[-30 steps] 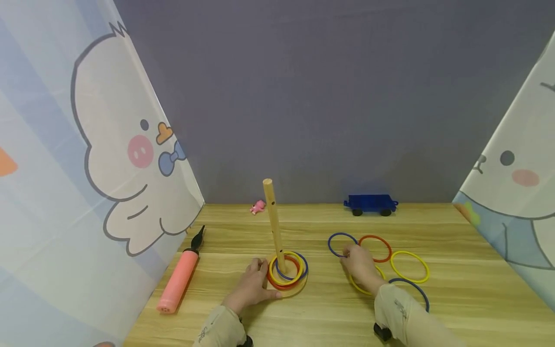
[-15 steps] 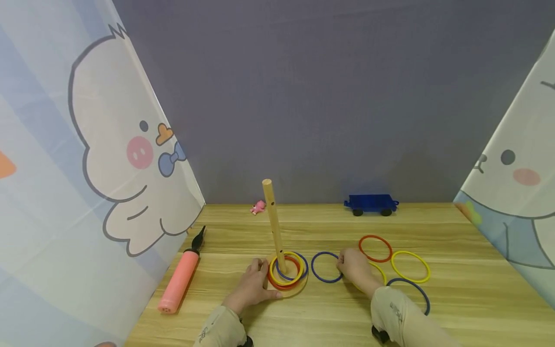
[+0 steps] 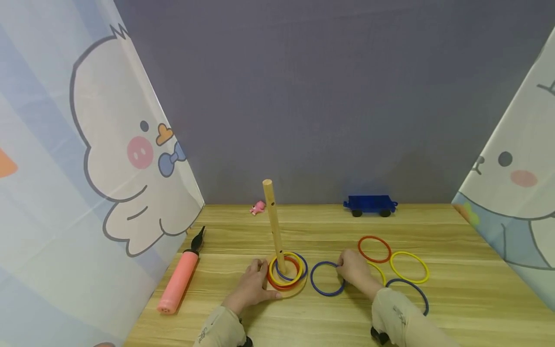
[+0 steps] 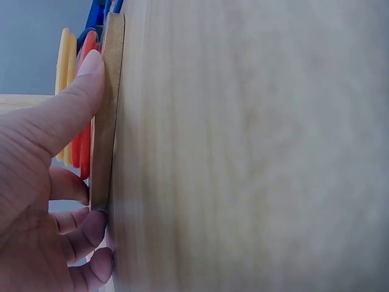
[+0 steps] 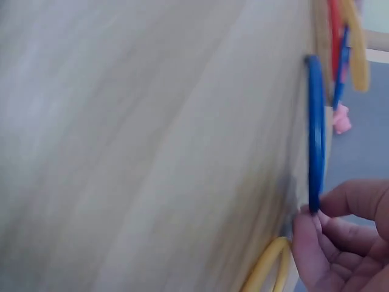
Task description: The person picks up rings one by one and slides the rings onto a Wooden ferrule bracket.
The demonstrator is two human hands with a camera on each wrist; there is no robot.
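Note:
A wooden ring toss stand (image 3: 273, 219) stands upright, with red, yellow and blue rings lying round the foot of its peg. My left hand (image 3: 248, 290) grips the round base (image 4: 108, 115) at its left side, thumb at the front edge and fingers behind. To the right of the stand, my right hand (image 3: 355, 271) pinches a blue ring (image 5: 315, 134) between thumb and fingertips. That ring is held by its right side, low over the table. Partly hidden beneath the right hand is a yellow ring (image 5: 267, 263).
Further right lie a red ring (image 3: 375, 262), a yellow ring (image 3: 409, 281) and another blue ring (image 3: 427, 303). A blue toy wagon (image 3: 370, 204) and a small pink figure (image 3: 257, 207) stand at the back. A pink hand pump (image 3: 178, 282) lies at the left.
The right hand has brought the blue ring from beside the red ring left and nearer the front, next to the stand. The left hand has stayed on the base.

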